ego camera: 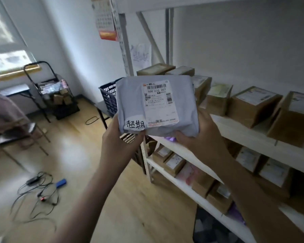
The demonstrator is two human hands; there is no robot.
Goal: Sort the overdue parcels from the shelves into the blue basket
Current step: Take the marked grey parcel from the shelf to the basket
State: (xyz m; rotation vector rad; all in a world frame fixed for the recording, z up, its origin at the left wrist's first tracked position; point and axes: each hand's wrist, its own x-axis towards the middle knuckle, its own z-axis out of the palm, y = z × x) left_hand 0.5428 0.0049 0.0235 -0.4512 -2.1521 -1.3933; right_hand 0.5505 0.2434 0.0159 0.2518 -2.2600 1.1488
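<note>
A grey plastic-wrapped parcel (132,102) is held up in front of me, label side facing me, with a white shipping label and a handwritten white sticker at its lower left. My left hand (120,140) grips its lower left corner, thumb near the sticker. My right hand (198,135) grips its lower right edge from below. The blue basket (107,97) stands just behind the parcel's left side, partly hidden by it. White shelves (235,132) to the right carry several brown cardboard parcels (253,106) on three levels.
A black trolley (58,95) with boxes stands at the back left near a window. A chair (16,130) is at the left edge. Cables and a blue device (61,183) lie on the wooden floor. A calendar (105,20) hangs on the shelf post.
</note>
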